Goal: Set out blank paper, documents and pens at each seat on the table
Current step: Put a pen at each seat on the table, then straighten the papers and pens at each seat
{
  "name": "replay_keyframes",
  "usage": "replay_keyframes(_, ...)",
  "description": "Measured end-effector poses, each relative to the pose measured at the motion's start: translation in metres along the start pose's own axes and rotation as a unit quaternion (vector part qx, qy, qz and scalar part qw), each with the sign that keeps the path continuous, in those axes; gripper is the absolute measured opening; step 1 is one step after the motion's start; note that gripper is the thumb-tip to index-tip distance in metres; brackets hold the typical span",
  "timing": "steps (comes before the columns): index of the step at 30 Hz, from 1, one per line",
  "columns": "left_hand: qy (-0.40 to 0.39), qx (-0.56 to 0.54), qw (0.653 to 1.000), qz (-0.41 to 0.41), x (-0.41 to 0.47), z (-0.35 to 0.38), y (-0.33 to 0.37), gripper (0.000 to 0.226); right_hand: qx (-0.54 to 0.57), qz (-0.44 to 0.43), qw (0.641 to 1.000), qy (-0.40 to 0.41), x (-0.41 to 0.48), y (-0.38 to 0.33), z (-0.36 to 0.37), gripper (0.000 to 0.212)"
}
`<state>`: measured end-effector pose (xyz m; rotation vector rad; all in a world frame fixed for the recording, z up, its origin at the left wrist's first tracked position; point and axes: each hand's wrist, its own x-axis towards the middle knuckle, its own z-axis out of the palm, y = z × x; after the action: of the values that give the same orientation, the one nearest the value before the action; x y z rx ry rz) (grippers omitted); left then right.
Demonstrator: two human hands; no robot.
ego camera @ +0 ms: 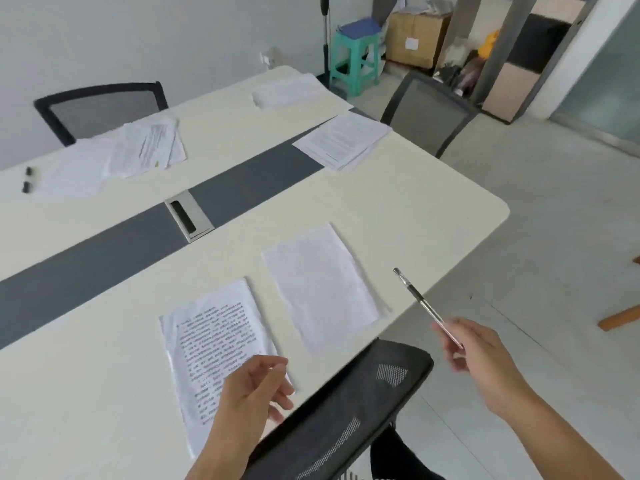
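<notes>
Your right hand [474, 351] pinches the pen [420, 301] at its rear end, fingers [446, 337] clamped on the barrel. The pen is in the air and angled up-left, with its dark end over the counter [433, 209] edge, just right of the blank sheet [322, 289].

Your left hand [252, 386] is over the lower end of the printed document [214, 341]. Its fingers [280, 389] are loosely curled and slightly apart, holding nothing. Can't tell if they touch the paper.

Near seat: printed document and blank sheet lie flat side by side, document left, sheet right, a small gap between them. The black mesh chair back [346, 410] sits between your arms at the counter edge.

Far right seat: stack of printed pages [343, 140] by the grey centre strip [104, 251]. Far left seat: printed pages [145, 147] overlapping a blank sheet, with two small dark objects [29, 180] beside it, too blurred to identify. A white paper pile [287, 90] sits at the far end.
</notes>
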<state>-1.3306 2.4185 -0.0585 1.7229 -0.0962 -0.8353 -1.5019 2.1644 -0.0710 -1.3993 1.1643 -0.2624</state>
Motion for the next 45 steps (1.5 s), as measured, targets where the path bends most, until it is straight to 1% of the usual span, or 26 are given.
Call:
replay_keyframes(3, 0.040, -0.016, 0.999, -0.013, 0.013, 0.027, 0.010, 0.013, -0.038, 0.020, 0.997, -0.066, 0.074, -0.023, 0.000, 0.020)
replay_keyframes(5, 0.062, -0.021, 0.998, -0.022, 0.021, 0.043, 0.013, 0.012, -0.075, 0.018, 0.991, -0.112, 0.121, -0.034, 0.005, 0.014)
replay_keyframes(7, 0.087, -0.023, 0.995, -0.043, 0.023, 0.056, 0.011, 0.012, -0.111, 0.007, 0.984, -0.142, 0.162, -0.036, 0.016, 0.013)
replay_keyframes(8, 0.098, -0.029, 0.993, -0.054, 0.022, 0.061, 0.009, 0.011, -0.127, 0.002, 0.982, -0.143, 0.179, -0.034, 0.023, 0.013)
replay_keyframes(11, 0.117, -0.045, 0.989, -0.077, 0.017, 0.067, 0.004, 0.009, -0.195, -0.033, 0.974, -0.114, 0.226, -0.018, 0.046, 0.018)
replay_keyframes(14, 0.146, -0.055, 0.982, -0.102, 0.014, 0.067, -0.005, 0.009, -0.311, -0.035, 0.945, -0.092, 0.258, 0.004, 0.061, 0.023)
replay_keyframes(17, 0.169, -0.052, 0.977, -0.119, 0.014, 0.062, -0.017, 0.009, -0.374, -0.045, 0.922, -0.091, 0.268, 0.020, 0.069, 0.022)
replay_keyframes(19, 0.187, -0.018, 0.974, -0.128, 0.021, 0.057, -0.031, 0.008, -0.398, -0.057, 0.911, -0.091, 0.270, 0.023, 0.072, 0.022)
replay_keyframes(21, 0.205, 0.082, 0.966, -0.131, 0.034, 0.049, -0.050, 0.007, -0.432, -0.060, 0.895, -0.092, 0.270, 0.020, 0.073, 0.024)
replay_keyframes(23, 0.209, 0.235, 0.942, -0.120, 0.051, 0.037, -0.072, 0.014, -0.493, -0.088, 0.862, -0.084, 0.266, 0.014, 0.074, 0.034)
replay_keyframes(25, 0.199, 0.362, 0.906, -0.091, 0.072, 0.017, -0.093, 0.031, -0.544, -0.161, 0.820, -0.071, 0.255, 0.007, 0.080, 0.041)
replay_keyframes(26, 0.196, 0.405, 0.889, -0.080, 0.083, 0.006, -0.102, 0.038, -0.553, -0.207, 0.803, -0.079, 0.248, 0.004, 0.086, 0.043)
replay_keyframes(28, 0.199, 0.462, 0.861, -0.081, 0.100, -0.019, -0.118, 0.050, -0.555, -0.292, 0.769, -0.123, 0.229, 0.003, 0.103, 0.044)
replay_keyframes(29, 0.209, 0.474, 0.850, -0.094, 0.105, -0.031, -0.124, 0.055, -0.555, -0.322, 0.752, -0.151, 0.219, 0.005, 0.113, 0.045)
replay_keyframes(31, 0.247, 0.462, 0.841, -0.137, 0.109, -0.053, -0.133, 0.062, -0.562, -0.351, 0.717, -0.216, 0.195, 0.007, 0.136, 0.047)
replay_keyframes(34, 0.281, 0.395, 0.847, -0.217, 0.106, -0.069, -0.145, 0.067, -0.573, -0.375, 0.655, -0.319, 0.157, 0.015, 0.176, 0.050)
replay_keyframes(35, 0.278, 0.383, 0.850, -0.229, 0.104, -0.070, -0.149, 0.064, -0.573, -0.383, 0.634, -0.349, 0.146, 0.019, 0.190, 0.050)
replay_keyframes(37, 0.264, 0.393, 0.850, -0.230, 0.102, -0.067, -0.155, 0.059, -0.592, -0.378, 0.591, -0.398, 0.129, 0.028, 0.216, 0.054)
replay_keyframes(39, 0.254, 0.396, 0.852, -0.229, 0.101, -0.059, -0.154, 0.056, -0.619, -0.360, 0.557, -0.421, 0.120, 0.035, 0.239, 0.058)
replay_keyframes(40, 0.253, 0.390, 0.856, -0.226, 0.101, -0.055, -0.152, 0.054, -0.631, -0.354, 0.546, -0.424, 0.117, 0.038, 0.248, 0.059)
replay_keyframes(41, 0.254, 0.384, 0.860, -0.221, 0.101, -0.053, -0.151, 0.051, -0.638, -0.347, 0.542, -0.424, 0.115, 0.042, 0.256, 0.058)
replay_keyframes(42, 0.255, 0.378, 0.863, -0.218, 0.100, -0.052, -0.149, 0.049, -0.637, -0.339, 0.550, -0.421, 0.111, 0.042, 0.262, 0.056)
replay_keyframes(43, 0.258, 0.370, 0.866, -0.215, 0.099, -0.054, -0.148, 0.048, -0.625, -0.328, 0.572, -0.419, 0.108, 0.042, 0.266, 0.054)
replay_keyframes(44, 0.264, 0.359, 0.870, -0.213, 0.099, -0.058, -0.147, 0.047, -0.600, -0.315, 0.609, -0.412, 0.105, 0.040, 0.270, 0.052)
replay_keyframes(45, 0.274, 0.345, 0.873, -0.211, 0.100, -0.064, -0.146, 0.048, -0.564, -0.292, 0.662, -0.398, 0.102, 0.035, 0.274, 0.051)
